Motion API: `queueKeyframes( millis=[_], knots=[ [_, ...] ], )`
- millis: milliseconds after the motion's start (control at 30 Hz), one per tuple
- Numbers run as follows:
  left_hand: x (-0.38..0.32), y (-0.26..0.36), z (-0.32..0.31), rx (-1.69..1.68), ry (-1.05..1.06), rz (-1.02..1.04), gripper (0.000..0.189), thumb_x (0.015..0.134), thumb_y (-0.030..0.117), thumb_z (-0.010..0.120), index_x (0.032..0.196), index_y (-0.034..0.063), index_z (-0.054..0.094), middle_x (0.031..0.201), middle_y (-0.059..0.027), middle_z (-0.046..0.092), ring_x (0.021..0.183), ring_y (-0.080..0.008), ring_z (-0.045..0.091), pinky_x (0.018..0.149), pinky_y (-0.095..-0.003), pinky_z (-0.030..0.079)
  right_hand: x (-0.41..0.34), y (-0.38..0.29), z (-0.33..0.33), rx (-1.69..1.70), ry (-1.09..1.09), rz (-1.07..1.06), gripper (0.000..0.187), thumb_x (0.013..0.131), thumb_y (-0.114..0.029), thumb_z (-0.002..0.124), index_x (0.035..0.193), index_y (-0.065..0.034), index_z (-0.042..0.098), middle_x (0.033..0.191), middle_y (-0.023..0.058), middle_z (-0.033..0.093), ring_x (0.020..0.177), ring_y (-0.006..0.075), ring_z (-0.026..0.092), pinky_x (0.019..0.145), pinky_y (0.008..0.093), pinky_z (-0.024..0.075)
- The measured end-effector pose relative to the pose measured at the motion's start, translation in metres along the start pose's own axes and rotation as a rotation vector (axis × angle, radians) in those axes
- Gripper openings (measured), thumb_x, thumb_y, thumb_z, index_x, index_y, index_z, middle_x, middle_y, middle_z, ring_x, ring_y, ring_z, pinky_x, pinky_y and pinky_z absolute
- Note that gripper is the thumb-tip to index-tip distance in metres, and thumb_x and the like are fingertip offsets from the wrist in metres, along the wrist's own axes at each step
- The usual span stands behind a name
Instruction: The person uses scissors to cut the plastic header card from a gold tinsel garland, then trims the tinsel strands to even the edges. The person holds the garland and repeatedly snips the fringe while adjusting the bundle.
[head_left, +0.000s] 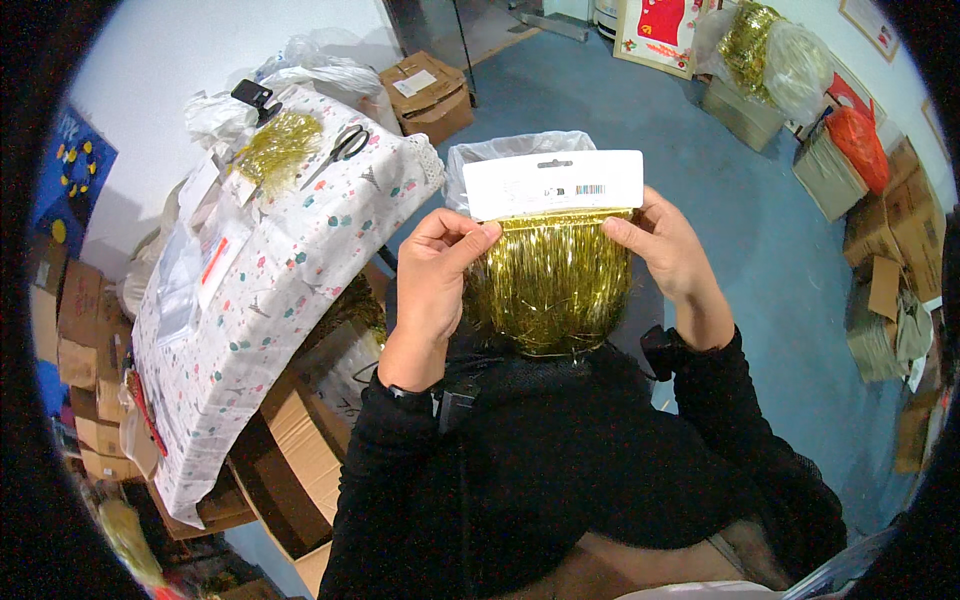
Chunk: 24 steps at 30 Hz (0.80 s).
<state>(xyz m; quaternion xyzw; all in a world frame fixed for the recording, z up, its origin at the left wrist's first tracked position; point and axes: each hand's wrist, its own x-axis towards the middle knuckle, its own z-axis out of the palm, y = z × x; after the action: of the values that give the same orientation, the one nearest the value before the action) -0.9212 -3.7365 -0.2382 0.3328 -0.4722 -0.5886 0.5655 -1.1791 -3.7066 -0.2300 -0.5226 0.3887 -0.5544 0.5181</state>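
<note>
Before me hangs a gold tinsel fringe (559, 289), its shiny strands falling down toward my lap. A white header card (517, 184) with a hang slot and printed writing runs along the fringe's top edge. My left hand (435, 274) pinches the left top corner between thumb and fingers. At the right top corner, my right hand (667, 240) grips in the same way, its thumb in front and its fingers behind the card. Behind the card, the upper part of a clear plastic bag (525, 142) shows; its lower part is hidden.
To the left stands a table with a patterned tablecloth (277, 322), bearing scissors (345, 146), loose gold tinsel (281, 150), plastic sleeves (184, 300) and a phone-like device on a stand (253, 94). An open cardboard box (300, 442) sits below. More boxes (900, 225) line the right wall.
</note>
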Motion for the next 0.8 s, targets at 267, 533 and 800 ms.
queueKeyframes(
  millis=[267,533,800],
  knots=[
    [0.002,-0.004,-0.002,-0.036,0.025,0.026,0.011,0.087,0.002,0.076,0.086,0.0019,0.065,0.084,-0.0013,0.067,0.077,-0.0062,0.059,0.071,-0.0215,0.046,0.009,0.014,-0.010,-0.062,0.163,0.108,0.025,0.091,-0.014,0.072,0.110,-0.0001,0.065,0.098,0.0039,0.068,0.092,0.0107,0.060,0.080,0.0267,0.0469],
    [-0.001,-0.005,0.016,0.641,0.232,0.389,0.015,0.082,0.005,0.080,0.083,0.0000,0.066,0.087,-0.0063,0.069,0.074,-0.0125,0.062,0.065,-0.0253,0.049,-0.006,0.003,0.034,-0.388,0.186,-0.179,0.027,0.090,-0.012,0.073,0.111,-0.0024,0.061,0.102,0.0072,0.067,0.093,0.0125,0.062,0.080,0.0279,0.0516],
    [-0.011,-0.012,0.047,0.837,0.093,0.750,0.018,0.072,0.002,0.082,0.083,0.0021,0.067,0.092,-0.0105,0.069,0.082,-0.0265,0.068,0.071,-0.0322,0.055,-0.008,0.003,0.072,-0.602,0.179,-0.220,0.048,0.086,-0.033,0.077,0.112,0.0000,0.054,0.098,0.0199,0.066,0.088,0.0320,0.067,0.075,0.0391,0.0530]
  ],
)
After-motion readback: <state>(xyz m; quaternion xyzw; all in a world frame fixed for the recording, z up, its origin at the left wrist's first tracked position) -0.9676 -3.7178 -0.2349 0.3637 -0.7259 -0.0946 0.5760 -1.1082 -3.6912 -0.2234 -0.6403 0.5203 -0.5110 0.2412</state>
